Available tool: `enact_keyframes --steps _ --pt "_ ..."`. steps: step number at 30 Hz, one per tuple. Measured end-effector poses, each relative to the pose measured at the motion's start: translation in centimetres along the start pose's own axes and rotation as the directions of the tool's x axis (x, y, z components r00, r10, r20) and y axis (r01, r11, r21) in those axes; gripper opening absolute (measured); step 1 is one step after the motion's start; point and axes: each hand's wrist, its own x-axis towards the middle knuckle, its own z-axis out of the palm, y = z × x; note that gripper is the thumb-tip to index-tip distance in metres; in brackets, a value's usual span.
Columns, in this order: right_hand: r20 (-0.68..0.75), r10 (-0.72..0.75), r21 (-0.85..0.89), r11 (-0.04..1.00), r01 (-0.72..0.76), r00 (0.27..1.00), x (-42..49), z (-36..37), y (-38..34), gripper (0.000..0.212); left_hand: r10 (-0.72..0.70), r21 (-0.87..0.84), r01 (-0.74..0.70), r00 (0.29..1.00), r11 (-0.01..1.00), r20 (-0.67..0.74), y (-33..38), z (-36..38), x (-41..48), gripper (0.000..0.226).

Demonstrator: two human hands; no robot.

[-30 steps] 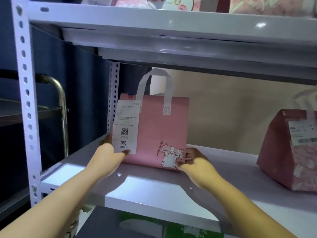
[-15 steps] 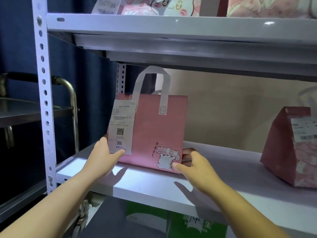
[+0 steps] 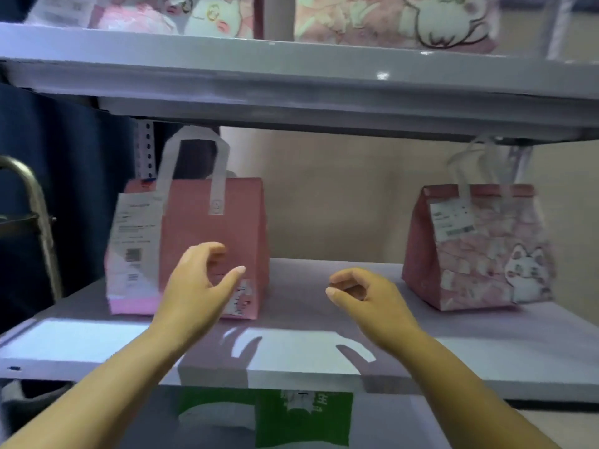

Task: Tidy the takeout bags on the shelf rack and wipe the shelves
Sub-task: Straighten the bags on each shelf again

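A pink takeout bag [image 3: 210, 228] stands upright at the left end of the middle shelf [image 3: 298, 286] of a grey metal rack, its base flat on the board and its white handles [image 3: 220, 176] rising almost to the underside of the upper shelf [image 3: 291, 69]. A long white receipt [image 3: 134, 241] hangs down the bag's left front; its print is too blurred to read.

The person's left hand [image 3: 197, 286] hovers in front of the bag's lower right part, fingers loosely curled and thumb out, holding nothing. Whether the fingertips touch the bag cannot be told. The right hand [image 3: 366, 296] hangs above the bare shelf to the right of the bag, apart from it, fingers likewise loosely bent and empty. Both hands cast shadows on the shelf's front strip.

Well apart at the right end of the same shelf stands a darker pink bag with a cat print [image 3: 476, 251], upright, top folded over, with a white label [image 3: 452, 222] on its upper front.

On the upper shelf, cartoon-printed pink bags [image 3: 389, 21] sit side by side, cut off by the frame's top edge. Below the middle shelf a green-and-white package [image 3: 301, 416] shows. A perforated upright [image 3: 145, 147] stands behind the pink bag, with a dark blue curtain [image 3: 81, 189] and a curved metal tube [image 3: 39, 215] to the left and a beige wall [image 3: 340, 196] behind the rack.
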Motion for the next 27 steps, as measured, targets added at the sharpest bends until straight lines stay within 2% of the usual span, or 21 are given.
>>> enact_keyframes --steps 3,6,11,14,16,19,22,24,27 --pt "-0.084 -0.003 -0.071 0.997 -0.003 0.996 -1.1 -4.4 2.2 0.002 0.107 -0.078 -0.099 0.989 0.992 0.103 4.2 4.2 -0.5 0.026" --pt "-0.184 0.029 -0.133 0.99 -0.054 0.982 -1.7 -8.7 5.1 0.009 0.171 -0.154 -0.141 0.965 0.978 0.201 7.4 9.1 -1.1 0.019" --pt "-0.431 0.106 -0.197 0.958 -0.208 0.896 -1.8 -16.1 10.2 0.01 0.193 -0.231 -0.114 0.914 0.966 0.356 11.3 17.7 -1.3 0.028" --pt "-0.572 0.119 -0.243 0.921 -0.306 0.812 -1.0 -20.3 12.8 0.035 0.181 -0.265 -0.067 0.883 0.962 0.434 14.3 21.8 -0.8 0.045" --pt "-0.642 0.132 -0.29 0.87 -0.399 0.755 -0.3 -22.8 14.4 0.054 0.2 -0.33 -0.04 0.861 0.943 0.467 16.4 23.8 -0.4 0.043" --pt "-0.655 0.236 -0.278 0.808 -0.519 0.718 1.0 -25.5 16.5 0.08 0.092 -0.307 0.099 0.831 0.947 0.549 18.2 26.5 0.6 0.055" --pt "-0.609 0.318 -0.285 0.767 -0.574 0.727 2.5 -27.1 18.6 0.096 -0.019 -0.234 0.201 0.796 0.951 0.605 18.5 28.8 1.3 0.063" --pt "-0.541 0.405 -0.218 0.779 -0.588 0.737 3.5 -27.7 19.5 0.09 -0.033 -0.223 0.225 0.769 0.949 0.638 18.5 29.5 1.1 0.059" --pt "-0.438 0.493 -0.016 0.832 -0.555 0.751 4.4 -27.7 20.0 0.056 -0.011 -0.248 0.241 0.738 0.938 0.675 18.4 30.0 0.7 0.051"
